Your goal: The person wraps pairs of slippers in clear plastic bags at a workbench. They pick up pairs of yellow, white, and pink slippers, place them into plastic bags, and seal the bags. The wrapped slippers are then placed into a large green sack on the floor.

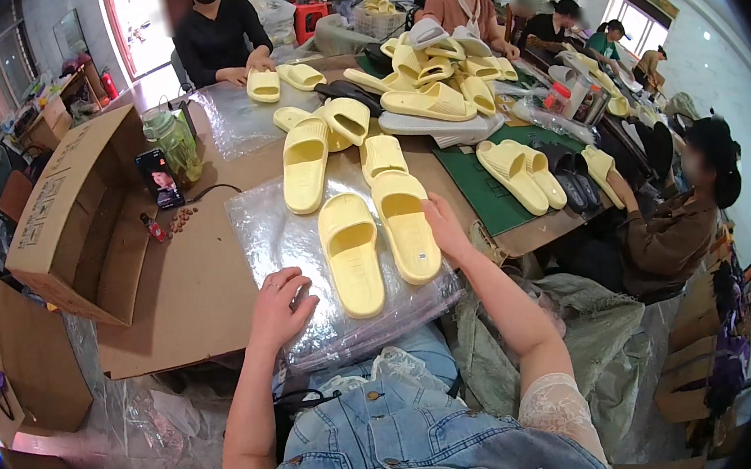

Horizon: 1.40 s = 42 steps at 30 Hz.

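Note:
My left hand (pixel 284 307) rests on a stack of clear plastic bags (pixel 262 227), fingers stretched and a little apart, with nothing in it. Just to its right lies a yellow slide slipper (pixel 353 259), sole down on the bags. My right hand (pixel 446 230) holds the right edge of a second yellow slipper (pixel 408 231), which has a small white label at its heel; some of the fingers are hidden at its side. Beyond these two, another yellow slipper (pixel 306 171) and a shorter-looking one (pixel 382 157) lie close by.
An open cardboard box (pixel 75 209) stands at the left, beside a phone (pixel 159 178) and a green jar (pixel 172 146). A slipper pile (pixel 425 94) fills the far side. More yellow slippers (pixel 523 175) lie on a green board (pixel 471 191). Several co-workers sit around the tables.

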Each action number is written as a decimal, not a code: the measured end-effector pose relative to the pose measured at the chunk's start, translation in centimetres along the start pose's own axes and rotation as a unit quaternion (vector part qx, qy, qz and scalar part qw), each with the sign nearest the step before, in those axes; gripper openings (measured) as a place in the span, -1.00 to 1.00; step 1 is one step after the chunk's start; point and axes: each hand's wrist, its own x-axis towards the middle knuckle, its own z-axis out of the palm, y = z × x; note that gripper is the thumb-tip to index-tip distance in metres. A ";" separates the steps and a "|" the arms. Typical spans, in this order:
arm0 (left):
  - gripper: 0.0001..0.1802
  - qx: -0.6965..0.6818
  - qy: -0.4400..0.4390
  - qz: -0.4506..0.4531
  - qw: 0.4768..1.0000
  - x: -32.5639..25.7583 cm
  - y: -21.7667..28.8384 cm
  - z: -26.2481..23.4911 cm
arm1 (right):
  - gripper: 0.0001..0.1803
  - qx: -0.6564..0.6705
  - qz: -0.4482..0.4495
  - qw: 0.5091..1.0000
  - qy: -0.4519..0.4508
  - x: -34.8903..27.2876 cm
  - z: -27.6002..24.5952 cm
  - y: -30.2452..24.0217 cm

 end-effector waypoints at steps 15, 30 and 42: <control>-0.59 0.015 -0.013 0.018 1.000 0.0 0.1 -0.4 | -0.32 -0.481 -0.143 0.865 0.007 -2.8 6.9 -2.5; -0.26 0.121 -0.121 0.059 0.983 -0.4 1.9 -0.9 | -0.78 -0.092 -0.140 0.984 0.056 -7.3 -0.8 -0.6; -0.80 0.001 -0.015 -0.029 0.999 1.2 2.9 1.6 | -0.66 0.028 0.085 0.958 -0.271 -15.6 -5.3 -6.3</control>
